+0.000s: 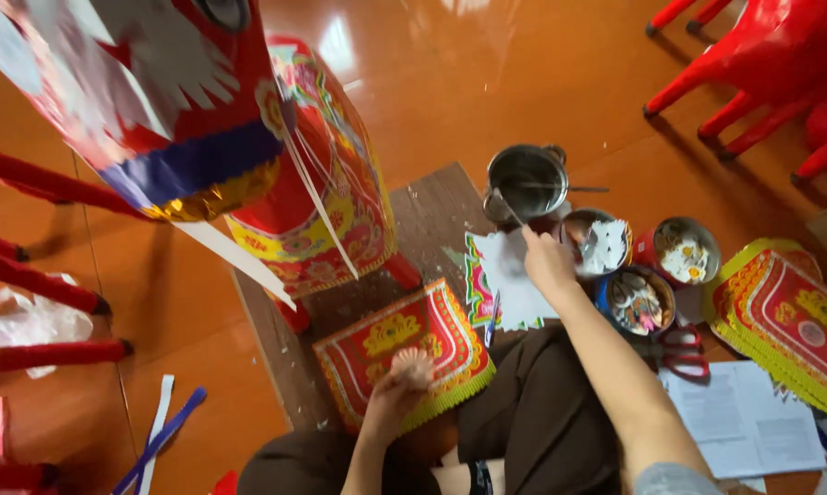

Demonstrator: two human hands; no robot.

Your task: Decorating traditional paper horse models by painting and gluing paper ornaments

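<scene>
I see open floor (487,82) beyond the steel pot (526,179); tins crowd the right. My right hand (548,261), arm extended forward, pinches a white paper cutout (514,275). My left hand (397,385) grips a small fan-shaped ornament (413,365) (over the red-and-gold panel (404,353)).

Red paper panel (404,353) with gold motifs and yellow-green fringe at lower centre, red paper figure (170,110) with blue-and-gold band upper left, red plastic chairs (761,64) upper right, glossy orange-brown floor (468,82)
</scene>
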